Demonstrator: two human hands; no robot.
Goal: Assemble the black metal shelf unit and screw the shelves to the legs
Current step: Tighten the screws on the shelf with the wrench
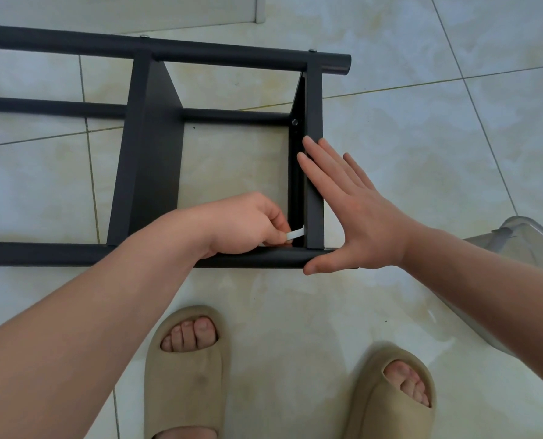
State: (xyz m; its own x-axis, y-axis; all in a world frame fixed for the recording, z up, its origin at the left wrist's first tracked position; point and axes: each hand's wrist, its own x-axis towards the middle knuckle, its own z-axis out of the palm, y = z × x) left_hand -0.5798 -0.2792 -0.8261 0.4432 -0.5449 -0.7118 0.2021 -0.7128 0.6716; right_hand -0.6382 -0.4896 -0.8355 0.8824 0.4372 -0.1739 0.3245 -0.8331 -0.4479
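The left hand (245,223) is pinching a small key (295,234), apparently tightening the end shelf (314,99) to the near leg (74,253), while the open right hand (355,213) is bracing the shelf; next it likely needs steady turns.

I see both arms bare up to the near edge, the left forearm (105,312) and the right forearm (485,264) alike. The left hand (245,223) and right hand (352,213) have short, plain nails. The feet wear thick beige foam slippers, the left slipper (184,375) and right slipper (390,397), each with one broad band and an open toe. The left one has a faint dark smudge.
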